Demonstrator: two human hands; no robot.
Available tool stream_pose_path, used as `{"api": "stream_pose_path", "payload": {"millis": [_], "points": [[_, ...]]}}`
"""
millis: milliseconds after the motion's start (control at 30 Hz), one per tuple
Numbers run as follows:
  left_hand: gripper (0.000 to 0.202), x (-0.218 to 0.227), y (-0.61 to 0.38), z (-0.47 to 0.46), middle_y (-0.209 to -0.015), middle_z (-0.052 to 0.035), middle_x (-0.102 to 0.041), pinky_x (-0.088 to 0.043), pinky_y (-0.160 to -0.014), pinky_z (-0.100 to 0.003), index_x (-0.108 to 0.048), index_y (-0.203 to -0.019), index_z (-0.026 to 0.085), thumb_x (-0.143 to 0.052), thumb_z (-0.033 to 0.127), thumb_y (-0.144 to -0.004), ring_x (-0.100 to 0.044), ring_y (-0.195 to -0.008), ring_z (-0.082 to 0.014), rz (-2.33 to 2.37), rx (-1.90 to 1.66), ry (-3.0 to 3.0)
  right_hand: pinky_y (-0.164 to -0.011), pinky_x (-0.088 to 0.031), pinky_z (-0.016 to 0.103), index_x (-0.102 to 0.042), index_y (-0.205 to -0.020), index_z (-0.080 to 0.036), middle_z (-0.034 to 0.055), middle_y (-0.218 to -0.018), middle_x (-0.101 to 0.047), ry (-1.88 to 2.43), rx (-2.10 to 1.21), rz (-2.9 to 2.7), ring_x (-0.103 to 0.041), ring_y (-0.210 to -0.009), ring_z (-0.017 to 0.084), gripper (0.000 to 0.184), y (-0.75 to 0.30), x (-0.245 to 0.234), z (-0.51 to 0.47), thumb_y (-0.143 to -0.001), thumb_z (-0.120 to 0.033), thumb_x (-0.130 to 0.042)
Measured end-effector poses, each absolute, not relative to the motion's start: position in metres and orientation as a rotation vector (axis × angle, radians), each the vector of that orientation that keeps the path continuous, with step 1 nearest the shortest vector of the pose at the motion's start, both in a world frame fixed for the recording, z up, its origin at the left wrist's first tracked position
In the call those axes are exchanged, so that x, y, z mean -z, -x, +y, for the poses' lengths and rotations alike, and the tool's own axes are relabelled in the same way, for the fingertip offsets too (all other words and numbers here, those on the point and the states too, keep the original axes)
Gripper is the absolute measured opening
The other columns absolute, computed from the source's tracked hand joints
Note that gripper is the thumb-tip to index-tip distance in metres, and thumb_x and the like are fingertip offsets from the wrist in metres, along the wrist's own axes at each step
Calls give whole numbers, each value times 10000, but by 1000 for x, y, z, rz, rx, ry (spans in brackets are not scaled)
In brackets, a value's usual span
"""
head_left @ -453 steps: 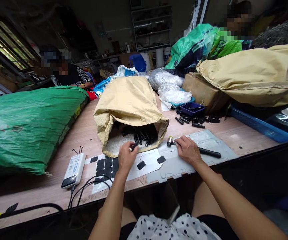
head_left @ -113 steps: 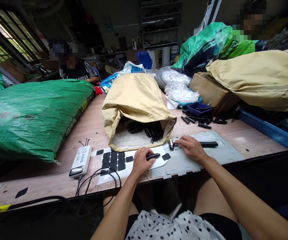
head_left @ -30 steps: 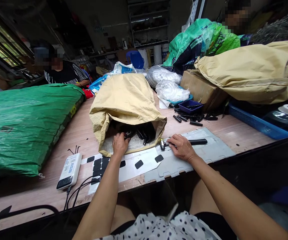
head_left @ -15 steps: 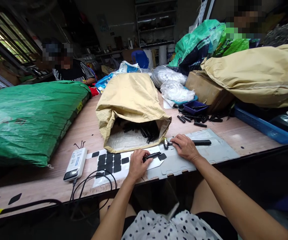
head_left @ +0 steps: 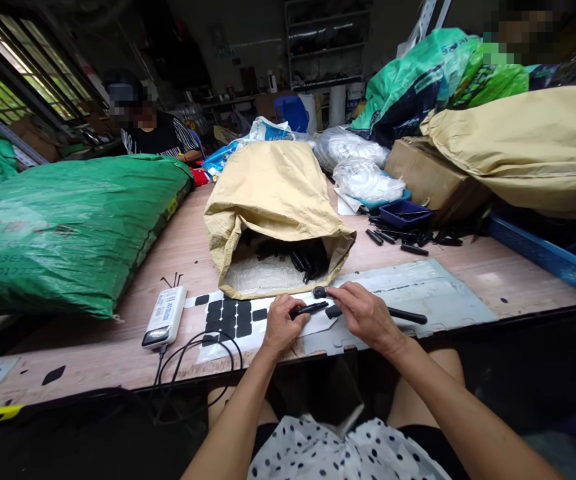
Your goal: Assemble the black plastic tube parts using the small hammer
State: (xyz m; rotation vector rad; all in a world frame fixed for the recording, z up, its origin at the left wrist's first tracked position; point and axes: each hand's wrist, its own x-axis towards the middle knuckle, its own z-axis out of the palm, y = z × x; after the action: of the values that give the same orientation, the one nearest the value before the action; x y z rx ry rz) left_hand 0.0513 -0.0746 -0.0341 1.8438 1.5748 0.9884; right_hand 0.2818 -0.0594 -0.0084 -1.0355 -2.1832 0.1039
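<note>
My left hand [head_left: 283, 327] rests at the table's front edge, its fingers closed round a slim black tube [head_left: 313, 309] that points right. Close by on the right, my right hand [head_left: 365, 317] is closed round a hammer [head_left: 408, 315] near its head. The dark round hammer face shows just left of my fingertips, and the black handle comes out on the other side of the hand. Under the left hand lies a white sheet [head_left: 263, 340] with rows of black rounded-square pads [head_left: 229, 310]. A grey board [head_left: 433, 290] lies beneath the right hand.
A beige sack [head_left: 273, 187] opens toward me, with black parts inside. Left of it are a green sack [head_left: 68, 233] and a white power bank [head_left: 165, 317] with cables. Loose black tubes [head_left: 414, 250], a purple basket [head_left: 405, 215] and a blue tray [head_left: 543, 257] lie right. A person [head_left: 161, 140] sits beyond.
My right hand has lifted and turned the hammer, so its head now points left, closer to the black tube. My left hand keeps hold of the tube. The view has shifted slightly left.
</note>
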Motion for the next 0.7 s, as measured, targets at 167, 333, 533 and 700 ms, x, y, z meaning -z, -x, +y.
{"api": "stream_pose_path", "payload": {"millis": [167, 333, 533, 700], "points": [[165, 34, -51, -74, -816, -5, -604, -449, -807, -336, -733, -858, 225, -734, 113, -736, -566, -852, -198, 1585, -973, -1859, -823, -518, 300, -626, -1334, -280, 63, -986, -666, 1079, -158, -2187, -605, -950, 199, 422, -262, 8, -73, -977, -141, -451], [105, 32, -53, -73, -794, -6, -596, -438, -801, -341, -708, -778, 223, -735, 130, -737, -555, -849, -204, 1630, -950, -1885, -785, -491, 288, -648, -1320, -280, 64, -947, -659, 1133, -105, -2310, -576, -898, 193, 457, -257, 14, -79, -948, -98, -454], [177, 35, -52, -73, -818, -6, -614, -450, -820, -341, -741, -865, 226, -732, 108, -733, -572, -863, -199, 1600, -976, -1867, -813, -484, 287, -649, -1323, -273, 62, -949, -659, 1190, -76, -2203, -588, -928, 197, 432, -267, 15, -80, -970, -121, -449], [152, 34, -52, -73, -822, -7, -616, -455, -826, -350, -730, -857, 220, -736, 125, -738, -576, -862, -204, 1610, -957, -1874, -799, -484, 275, -672, -1273, -254, 55, -939, -662, 1190, -110, -2203, -599, -922, 186, 394, -271, 18, -80, -988, -128, -431]]}}
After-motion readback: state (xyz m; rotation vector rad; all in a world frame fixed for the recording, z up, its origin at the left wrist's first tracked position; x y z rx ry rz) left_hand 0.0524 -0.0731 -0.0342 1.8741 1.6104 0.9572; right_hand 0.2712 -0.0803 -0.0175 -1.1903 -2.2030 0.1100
